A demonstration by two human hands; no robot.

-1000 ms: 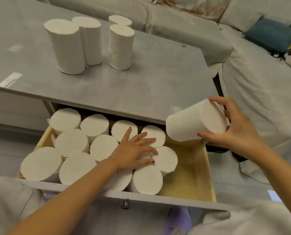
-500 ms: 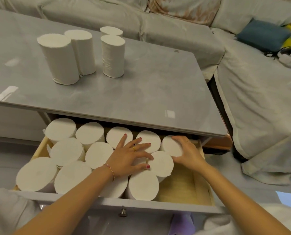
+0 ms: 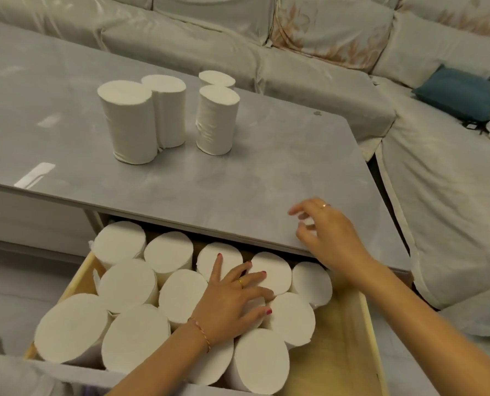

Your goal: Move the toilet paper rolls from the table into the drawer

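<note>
Left hand: I see my left hand (image 3: 232, 301) lying palm down, fingers spread, flat on the tops of the white toilet paper rolls (image 3: 132, 284) in the drawer; it presses on them and closes around nothing. A gold ring sits on one finger and a thin red-and-yellow thread bracelet (image 3: 201, 334) circles the wrist.

Right hand: my right hand (image 3: 328, 238) hangs empty above the near edge of the table, fingers loosely curled and parted, gripping nothing; the fingertips are motion-blurred. It wears a ring too.

Rolls in drawer: the rolls stand upright, packed touching one another in rows, filling the left and middle of the pulled-out light wooden drawer (image 3: 365, 318). The rightmost roll (image 3: 312, 282) stands at the back, just below my right wrist. A strip of bare wood shows along the right side.

Rolls on table: four more upright white toilet paper rolls (image 3: 128, 124) stand on the grey stone-look tabletop (image 3: 238, 178), well away from both hands: two touching on the left, two close together, one behind the other, on the right.

Surroundings: a pale grey covered sofa (image 3: 309, 72) wraps round the far and right sides, with a dark teal cushion (image 3: 460, 92) on it.
</note>
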